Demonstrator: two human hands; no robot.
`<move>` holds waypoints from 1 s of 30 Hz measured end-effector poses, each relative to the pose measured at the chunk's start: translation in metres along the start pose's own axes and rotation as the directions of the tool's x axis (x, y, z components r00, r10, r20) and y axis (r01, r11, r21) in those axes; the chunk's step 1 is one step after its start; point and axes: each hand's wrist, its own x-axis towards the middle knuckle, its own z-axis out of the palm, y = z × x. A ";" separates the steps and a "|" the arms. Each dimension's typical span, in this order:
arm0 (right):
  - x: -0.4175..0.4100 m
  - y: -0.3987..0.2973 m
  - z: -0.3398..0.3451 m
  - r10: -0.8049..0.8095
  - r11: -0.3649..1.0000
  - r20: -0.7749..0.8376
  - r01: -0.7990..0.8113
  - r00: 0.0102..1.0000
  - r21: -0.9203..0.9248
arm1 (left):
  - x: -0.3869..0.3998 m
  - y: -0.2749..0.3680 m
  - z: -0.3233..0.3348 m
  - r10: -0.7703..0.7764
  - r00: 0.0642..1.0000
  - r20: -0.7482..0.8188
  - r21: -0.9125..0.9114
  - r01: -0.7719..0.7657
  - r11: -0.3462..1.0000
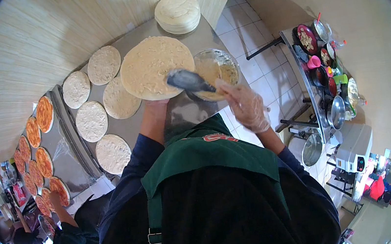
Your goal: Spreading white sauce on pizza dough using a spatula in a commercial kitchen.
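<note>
My left hand supports a large round flatbread base from below, and most of the hand is hidden under it. A pale, lumpy spread coats the top of this base. In my right hand, which wears a clear plastic glove, is a dark spoon or spatula, blurred and smeared with the spread. Its head overlaps the right edge of the base; whether it touches cannot be told. Just right of the base stands a round metal bowl holding more of the spread, partly covered by the spoon.
Several coated bases lie left on the metal table. A stack of plain bases stands at the back. Red-sauced bases cover another table, where a co-worker's hand reaches in. A side table at right holds pans.
</note>
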 end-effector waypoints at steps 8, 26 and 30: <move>0.051 0.053 -0.007 0.089 0.996 -0.158 -0.089 0.983 0.009 | 0.000 0.000 -0.007 -0.028 0.999 -0.036 -0.089 0.024 0.996; -0.007 -0.017 0.029 0.104 0.952 0.010 -0.103 0.994 0.289 | 0.009 -0.010 0.003 0.046 0.998 -0.034 0.018 -0.045 0.999; -0.008 -0.020 0.031 0.248 0.957 0.105 -0.260 0.963 0.131 | 0.012 -0.017 -0.004 0.114 0.986 -0.121 0.134 -0.098 0.986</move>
